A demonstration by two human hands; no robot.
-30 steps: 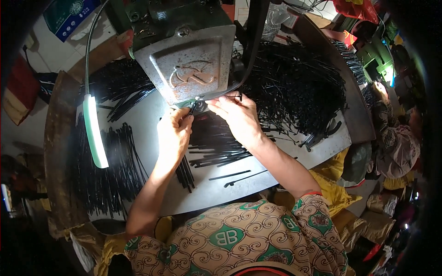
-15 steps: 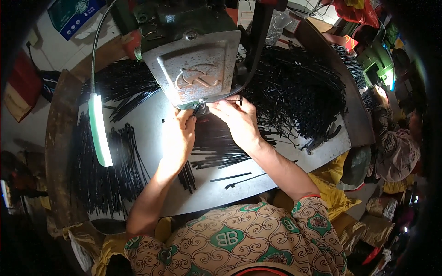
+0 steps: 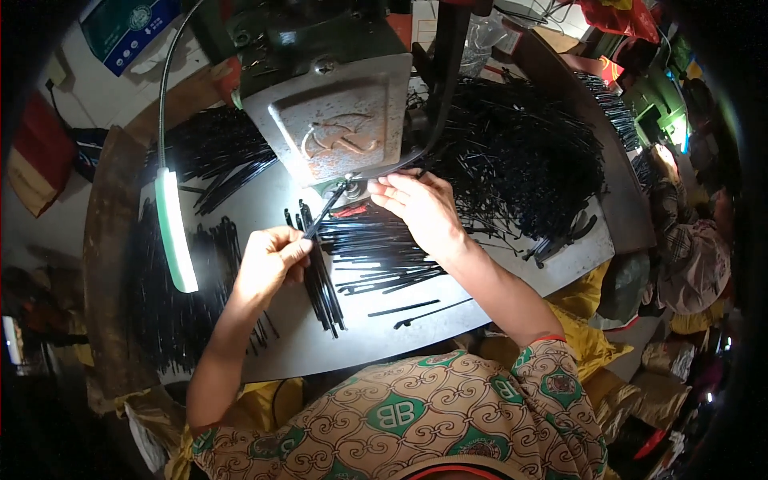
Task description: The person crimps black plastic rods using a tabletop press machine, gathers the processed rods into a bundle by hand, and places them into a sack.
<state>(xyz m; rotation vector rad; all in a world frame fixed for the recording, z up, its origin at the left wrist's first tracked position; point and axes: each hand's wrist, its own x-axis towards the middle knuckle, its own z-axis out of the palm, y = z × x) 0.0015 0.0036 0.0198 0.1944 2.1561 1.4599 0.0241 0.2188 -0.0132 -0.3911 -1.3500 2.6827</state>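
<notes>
My left hand point(image 3: 272, 258) is closed, pinching the lower end of a slim black rod point(image 3: 326, 213). This rod slants up to the small metal head point(image 3: 351, 187) at the bottom of a machine with a worn metal cover point(image 3: 340, 128). To the right of that head is my right hand point(image 3: 422, 210), its fingers curled together. A short dark end of a thin black piece point(image 3: 422, 174) shows above its knuckles; the rest is hidden by the fingers. Beneath and between the hands lies a spread of similar black rods point(image 3: 384, 252) on the pale tabletop point(image 3: 360, 344).
A lit lamp point(image 3: 175, 232) on a flexible neck stands left of the machine. Large heaps of black rods point(image 3: 528, 160) lie at the right, with more point(image 3: 180, 288) at the left. A raised brown rim point(image 3: 108, 264) borders the table. Another person point(image 3: 688, 248) sits at far right.
My left hand has moved down and left from the machine head, and the rod it pinches now shows at length. My right hand has shifted slightly right. The view has shifted a little.
</notes>
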